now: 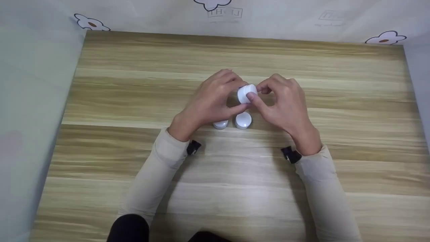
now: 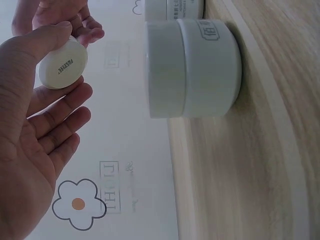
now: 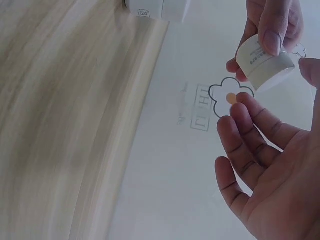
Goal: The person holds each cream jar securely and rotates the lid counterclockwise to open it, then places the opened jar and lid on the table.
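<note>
Above the table, my left hand [image 1: 218, 97] pinches a small white cream jar [image 1: 247, 94] between thumb and fingers. The jar is tilted, its printed base [image 2: 63, 65] facing the left wrist camera and its lid end turned toward my right hand [image 3: 272, 155]. That right hand has its fingers spread loosely around the lid end, with a small gap in the right wrist view. In the head view its thumb overlaps the jar; whether it touches is unclear. Below the hands, a second white jar [image 1: 243, 121] stands upright, lid on. Beside it, a third jar [image 1: 220, 124] is partly hidden by my left hand.
The wood-grain table [image 1: 235, 188] extends around the hands. Along its back edge rises a pale wall covering [image 1: 285, 20] with flower prints and lettering. Another pale panel [image 1: 37, 84] borders the left side. Black wrist cameras sit at both cuffs.
</note>
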